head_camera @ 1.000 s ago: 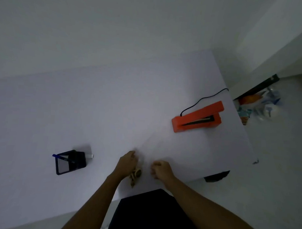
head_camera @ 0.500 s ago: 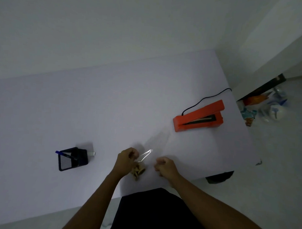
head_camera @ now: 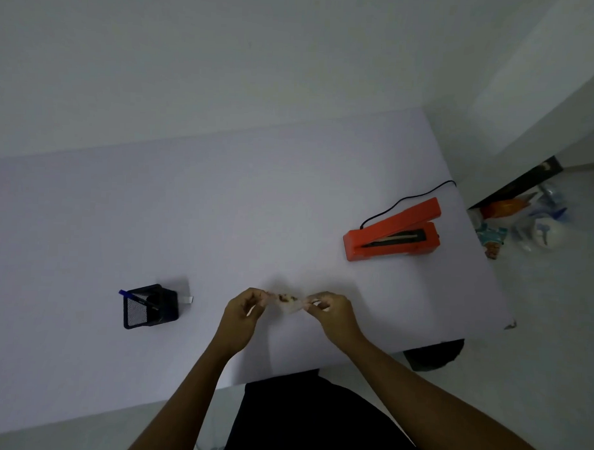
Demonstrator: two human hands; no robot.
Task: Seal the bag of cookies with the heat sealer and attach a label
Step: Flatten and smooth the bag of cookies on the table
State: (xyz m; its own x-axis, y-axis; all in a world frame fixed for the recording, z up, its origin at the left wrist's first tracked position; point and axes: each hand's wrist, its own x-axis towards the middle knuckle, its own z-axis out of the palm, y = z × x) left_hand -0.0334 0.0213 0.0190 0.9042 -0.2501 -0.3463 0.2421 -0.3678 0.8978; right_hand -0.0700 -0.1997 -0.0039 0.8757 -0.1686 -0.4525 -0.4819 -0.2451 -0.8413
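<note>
Both hands now pinch the bag of cookies, which you've pulled flat between your left hand and right hand since a moment ago, so it looks ready for the heat sealer beyond your right.

The bag of cookies is thin clear plastic film, the heat sealer at two o'clock smooth, faintly glossy orange plastic, the pen holder at nine o'clock black mesh, the table smooth matt white.

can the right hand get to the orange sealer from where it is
Probably yes: only bare table lies between the right hand and the orange sealer, but that hand is pinching the bag of cookies.
</note>
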